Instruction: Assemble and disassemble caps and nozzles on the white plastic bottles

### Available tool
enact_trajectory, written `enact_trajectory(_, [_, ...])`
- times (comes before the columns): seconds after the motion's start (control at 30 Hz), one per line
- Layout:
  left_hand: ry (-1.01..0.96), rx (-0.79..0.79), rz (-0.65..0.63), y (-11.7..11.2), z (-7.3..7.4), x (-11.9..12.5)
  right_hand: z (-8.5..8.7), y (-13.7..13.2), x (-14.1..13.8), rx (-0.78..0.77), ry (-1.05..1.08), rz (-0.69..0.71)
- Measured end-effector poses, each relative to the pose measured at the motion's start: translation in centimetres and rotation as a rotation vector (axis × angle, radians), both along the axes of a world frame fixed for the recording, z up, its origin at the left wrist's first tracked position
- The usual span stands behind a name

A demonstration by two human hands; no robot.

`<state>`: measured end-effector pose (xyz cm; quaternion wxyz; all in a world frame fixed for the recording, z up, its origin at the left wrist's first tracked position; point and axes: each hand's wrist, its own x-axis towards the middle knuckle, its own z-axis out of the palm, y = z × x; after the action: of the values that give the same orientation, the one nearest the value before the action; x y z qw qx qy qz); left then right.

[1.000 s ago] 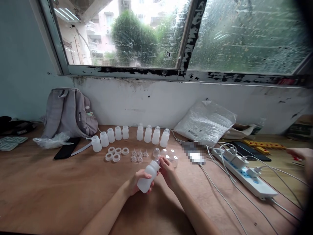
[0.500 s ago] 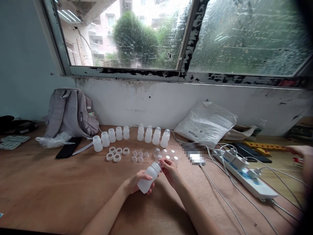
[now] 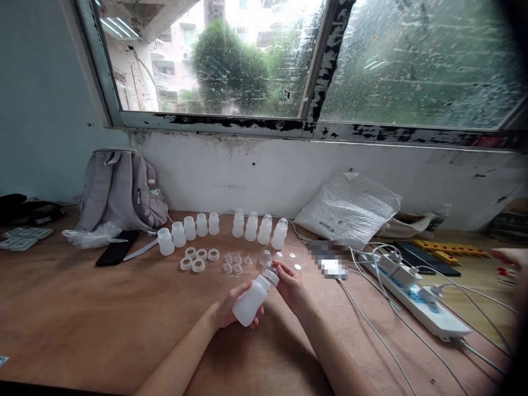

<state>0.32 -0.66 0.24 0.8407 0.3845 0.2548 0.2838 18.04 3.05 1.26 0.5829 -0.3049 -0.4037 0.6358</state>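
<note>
My left hand (image 3: 226,309) is wrapped round a frosted white baby bottle (image 3: 249,303), tilted with its neck up to the right. At the neck sits a ring with a clear nipple (image 3: 273,270), and my right hand (image 3: 292,287) pinches it there with thumb and fingers. Beyond my hands lie several loose screw rings (image 3: 198,265), several clear nipples (image 3: 237,269) and several transparent caps (image 3: 265,257). The caps are partly hidden behind my right hand. Farther back stand several open bottles (image 3: 179,235) on the left and several capped bottles (image 3: 251,226) on the right.
A grey backpack (image 3: 111,190), a plastic bag (image 3: 95,235) and a black phone-like slab (image 3: 116,250) occupy the left. To the right are a silvery packing bag (image 3: 348,209) and a white power strip (image 3: 416,297) with trailing cables. Another person's hand (image 3: 511,257) shows at the right edge.
My right hand's grip has shifted slightly at the bottle's neck, and the ring with the nipple now shows more clearly there. The left hand keeps hold of the bottle.
</note>
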Motion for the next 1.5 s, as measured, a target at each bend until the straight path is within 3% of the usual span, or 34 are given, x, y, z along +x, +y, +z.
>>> enact_trajectory(0.07, [0.019, 0.080, 0.191, 0.1, 0.3, 0.1, -0.3, 0.3, 0.3, -0.010, 0.015, -0.041])
enact_trajectory(0.17, [0.133, 0.339, 0.535, 0.6, 0.3, 0.1, -0.6, 0.6, 0.5, -0.027, 0.018, -0.063])
enact_trajectory(0.3, [0.485, 0.756, 0.771, 1.2, -0.3, -0.2, -0.6, 0.6, 0.3, -0.051, 0.015, -0.041])
enact_trajectory(0.47, [0.687, 1.089, 0.818, 1.1, 0.1, -1.1, -0.4, 0.2, -0.2, -0.073, -0.011, -0.025])
enact_trajectory(0.6, [0.774, 1.298, 0.859, 2.7, 3.4, -2.8, -0.5, 0.0, -0.3, -0.089, -0.022, -0.019])
enact_trajectory(0.77, [1.141, 1.597, 0.849, 8.1, 8.9, -5.3, -0.8, 0.1, -0.3, -0.078, -0.043, -0.009])
enact_trajectory(0.9, [1.413, 1.709, 0.763, 13.1, 10.7, -6.6, -0.7, 0.0, -0.2, -0.078, -0.074, -0.008])
enact_trajectory(1.0, [1.532, 1.726, 0.664, 16.2, 10.1, -7.2, -0.6, -0.3, -0.4, -0.088, -0.108, 0.011])
enact_trajectory(1.17, [1.666, 1.724, 0.551, 19.7, 7.6, -7.7, -0.4, -0.9, -1.1, -0.083, -0.144, 0.062])
enact_trajectory(1.33, [1.710, 1.808, 0.497, 21.2, 5.5, -7.7, -0.3, -1.3, -1.9, -0.109, -0.184, 0.116])
enact_trajectory(1.5, [1.745, 1.848, 0.460, 21.9, 4.3, -7.8, -0.2, -1.3, -2.1, -0.082, -0.227, 0.173])
